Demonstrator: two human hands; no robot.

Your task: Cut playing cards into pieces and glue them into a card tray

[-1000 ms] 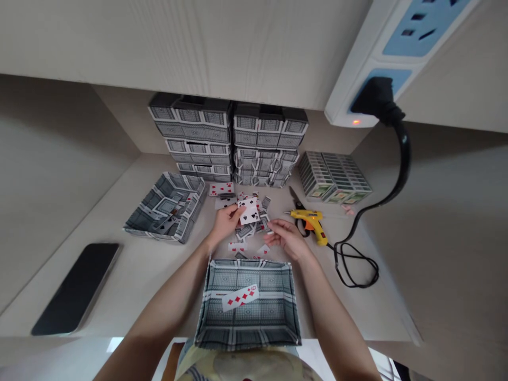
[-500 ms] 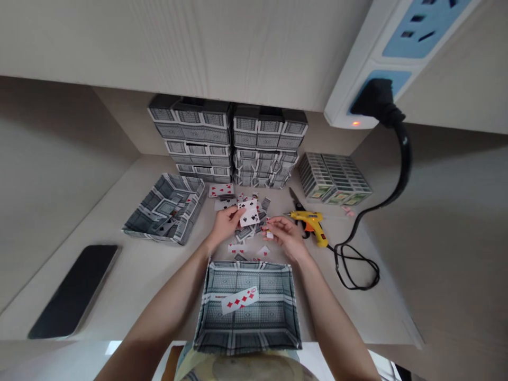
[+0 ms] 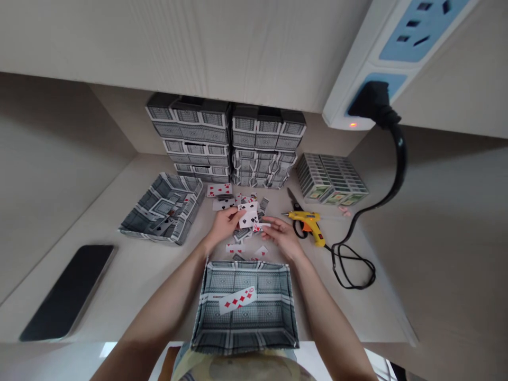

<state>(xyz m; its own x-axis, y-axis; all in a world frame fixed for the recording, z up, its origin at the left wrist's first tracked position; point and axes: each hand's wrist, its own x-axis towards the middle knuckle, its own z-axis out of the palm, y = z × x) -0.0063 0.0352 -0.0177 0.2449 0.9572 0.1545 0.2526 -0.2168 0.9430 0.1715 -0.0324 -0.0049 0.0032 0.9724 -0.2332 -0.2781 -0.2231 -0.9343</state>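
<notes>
My left hand (image 3: 225, 226) pinches a white playing card with black spades (image 3: 248, 216), its face turned up. Just to the right, my right hand (image 3: 281, 233) holds a small card piece with red marks (image 3: 261, 227) near the lower right edge of the spade card. Loose cards and cut pieces (image 3: 243, 234) lie under and around both hands. Nearest my body stands an open box made of cards (image 3: 245, 341), and inside it rests a strip with red diamonds (image 3: 238, 300).
Card boxes (image 3: 202, 129) are stacked at the back. Another open box (image 3: 180, 233) and a black phone (image 3: 67, 291) lie left. On the right are a yellow glue gun (image 3: 311, 221), black scissors (image 3: 297, 206), card packs (image 3: 333, 177) and a looped cable (image 3: 353, 287).
The small piece in my right hand has moved left against the spade card and shows more of its face. My left hand still holds the spade card. The whole view has shifted slightly.
</notes>
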